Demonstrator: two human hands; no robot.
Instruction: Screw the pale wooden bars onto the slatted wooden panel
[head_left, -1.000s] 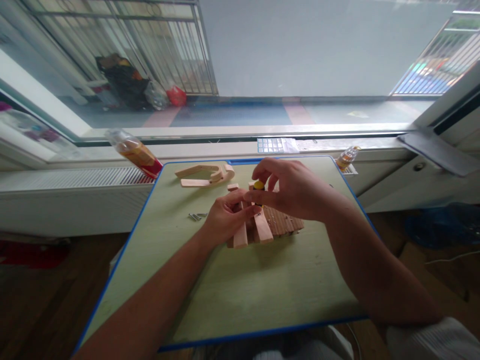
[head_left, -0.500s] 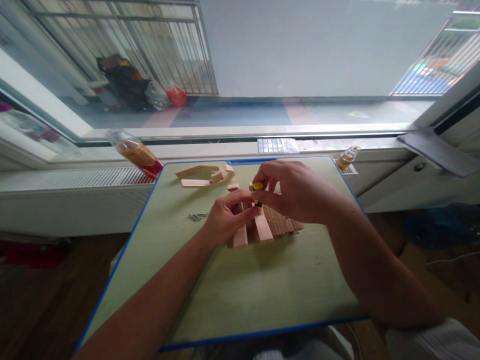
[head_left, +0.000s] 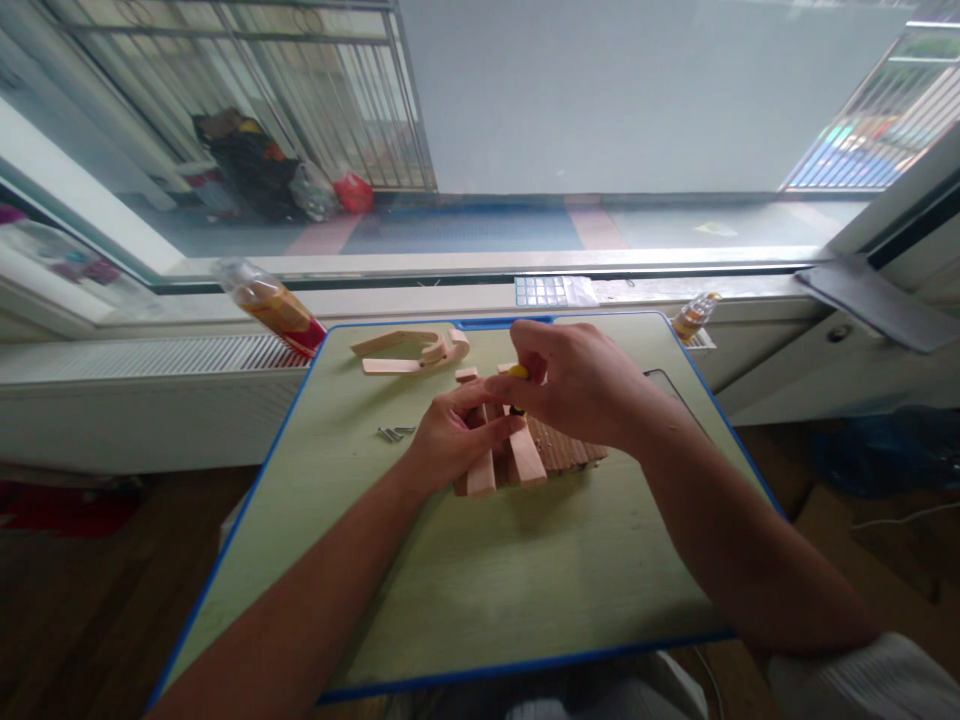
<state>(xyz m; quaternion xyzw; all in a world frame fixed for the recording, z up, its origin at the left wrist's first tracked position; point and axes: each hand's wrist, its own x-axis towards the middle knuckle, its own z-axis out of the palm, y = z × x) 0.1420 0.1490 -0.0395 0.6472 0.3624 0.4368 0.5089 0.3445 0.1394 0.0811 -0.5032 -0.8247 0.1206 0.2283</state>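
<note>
A small wooden assembly of slats and two pale legs (head_left: 525,455) lies on the green table (head_left: 450,570). My left hand (head_left: 450,440) rests on its left side, fingers pressed against the wood and steadying it. My right hand (head_left: 574,385) is closed around a yellow-handled screwdriver (head_left: 517,373), held upright with its tip down at the assembly. Only the yellow top and a dark bit of the shaft show between my fingers.
A curved wooden part (head_left: 412,350) lies at the table's far left. Loose screws (head_left: 394,433) sit left of my left hand. A lying bottle (head_left: 270,305) and a small bottle (head_left: 694,315) rest on the sill, beside a clear tray (head_left: 551,290).
My right hand has turned around the screwdriver, its fingers now covering more of the yellow handle. The left hand and the wooden assembly stay put.
</note>
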